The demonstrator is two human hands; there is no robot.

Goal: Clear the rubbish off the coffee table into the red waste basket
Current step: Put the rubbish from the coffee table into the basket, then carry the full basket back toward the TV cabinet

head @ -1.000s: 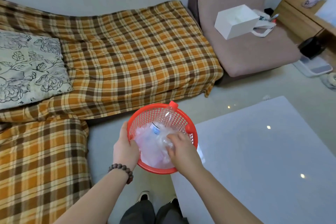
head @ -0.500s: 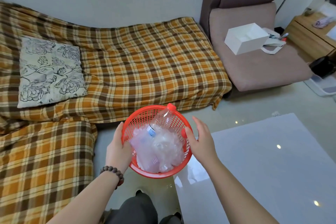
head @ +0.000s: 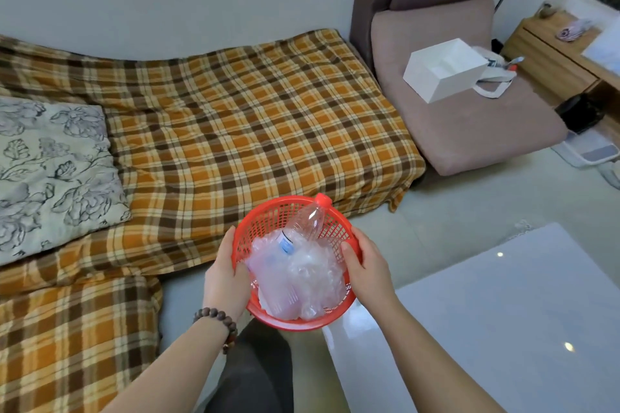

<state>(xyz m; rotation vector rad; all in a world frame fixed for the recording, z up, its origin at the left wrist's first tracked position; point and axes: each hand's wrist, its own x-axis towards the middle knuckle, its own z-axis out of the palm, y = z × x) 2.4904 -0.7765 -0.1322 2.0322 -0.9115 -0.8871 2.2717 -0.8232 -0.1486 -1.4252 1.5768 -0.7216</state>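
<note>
A red mesh waste basket [head: 271, 211] is held in the air in front of me, between the sofa and the coffee table. My left hand [head: 225, 275], with a bead bracelet at the wrist, grips its left rim. On the right rim my right hand [head: 367, 266] has closed. Inside lie crumpled clear plastic bags [head: 302, 275] and a clear plastic bottle [head: 310, 216] with a red cap, whose neck pokes over the far rim. The glossy white coffee table [head: 503, 312] lies at the lower right with nothing on the part I see.
A sofa under an orange plaid blanket [head: 235, 117] fills the left, with a floral cushion [head: 50, 171] on it. A brown-pink chaise [head: 469, 131] at the right back carries a white box [head: 446, 69]. A wooden desk [head: 553, 57] stands far right.
My right hand left the bags inside the basket, moved out to the right rim and took hold of it. The view tilted up, showing more sofa and wall.
</note>
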